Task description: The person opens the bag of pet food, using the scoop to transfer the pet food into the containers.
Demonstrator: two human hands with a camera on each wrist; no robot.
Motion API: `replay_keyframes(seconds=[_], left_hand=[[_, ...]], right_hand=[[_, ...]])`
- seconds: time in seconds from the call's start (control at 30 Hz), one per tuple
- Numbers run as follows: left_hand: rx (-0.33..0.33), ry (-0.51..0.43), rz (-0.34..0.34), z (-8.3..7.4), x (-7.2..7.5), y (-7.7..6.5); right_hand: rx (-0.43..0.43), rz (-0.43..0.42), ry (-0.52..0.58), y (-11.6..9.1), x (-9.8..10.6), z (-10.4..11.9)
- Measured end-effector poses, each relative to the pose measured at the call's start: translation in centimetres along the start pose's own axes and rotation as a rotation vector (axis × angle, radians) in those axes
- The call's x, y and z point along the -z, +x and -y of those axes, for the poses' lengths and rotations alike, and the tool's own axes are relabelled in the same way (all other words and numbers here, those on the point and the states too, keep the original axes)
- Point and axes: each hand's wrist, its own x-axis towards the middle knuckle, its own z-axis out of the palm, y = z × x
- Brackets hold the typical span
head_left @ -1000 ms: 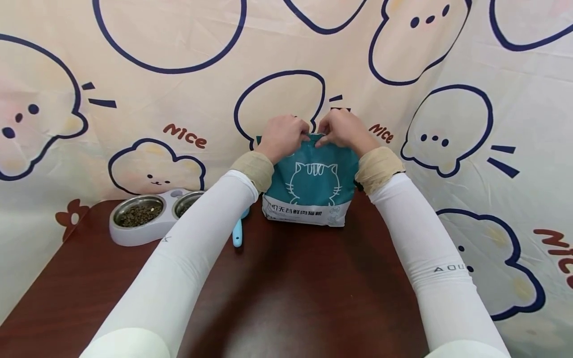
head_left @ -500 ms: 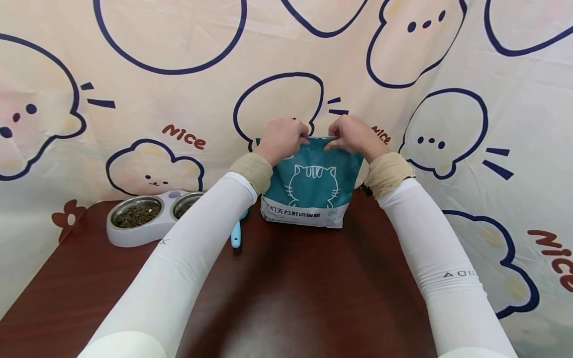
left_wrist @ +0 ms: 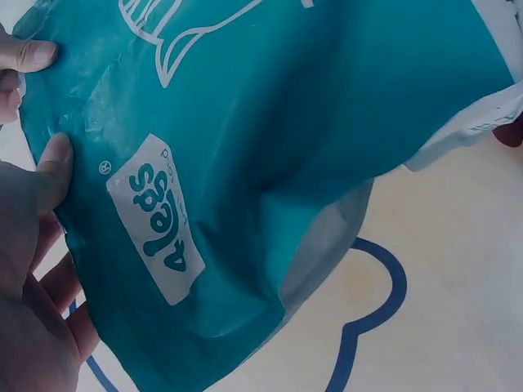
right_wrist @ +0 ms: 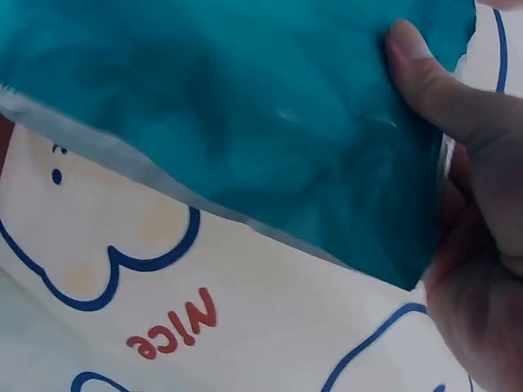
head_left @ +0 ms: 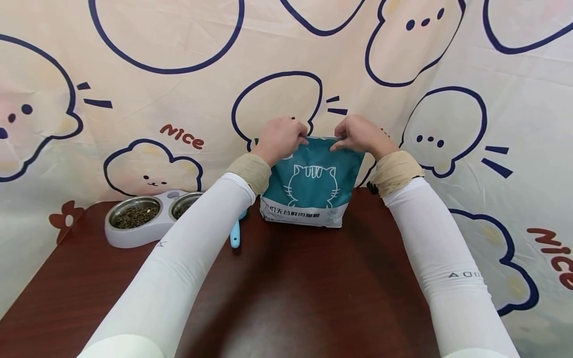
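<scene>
A teal and white cat food bag (head_left: pixel 313 186) with a white cat outline stands upright on the table. My left hand (head_left: pixel 281 138) pinches its top edge left of centre, thumb on the front and fingers behind, near the 4legs label (left_wrist: pixel 159 220) in the left wrist view. Farther right along that edge, my right hand (head_left: pixel 361 135) pinches the bag too; its thumb (right_wrist: pixel 421 73) presses the teal front in the right wrist view. The right hand's fingertips also show at the left wrist view's upper left corner. What is inside the bag is hidden.
At the left stands a white double pet bowl (head_left: pixel 134 237) with brown kibble in its steel dishes, one partly behind my left sleeve. A light blue handle (head_left: pixel 235 234) lies between that sleeve and the bag. Patterned cloth (head_left: pixel 197 99) hangs close behind the dark red table (head_left: pixel 309 288).
My right hand has slid rightward along the bag's top edge, away from my left hand, which stays nearly in place. More of the top edge now shows between them.
</scene>
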Motion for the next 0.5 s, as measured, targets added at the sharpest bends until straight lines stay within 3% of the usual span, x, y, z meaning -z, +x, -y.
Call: replay_keyframes(seconds=[0.23,0.37,0.5], left_hand=[[0.070,0.014,-0.010,0.3,0.1,0.1],[0.095,0.061,-0.063,0.4,-0.1,0.0],[0.078,0.085,-0.107,0.4,-0.8,-0.2]], right_hand=[[-0.050,-0.014,0.034,0.5,0.2,0.1],[-0.014,-0.094,-0.030,1.4,-0.2,0.3],[-0.044,-0.169,-0.058,1.8,-0.9,-0.3]])
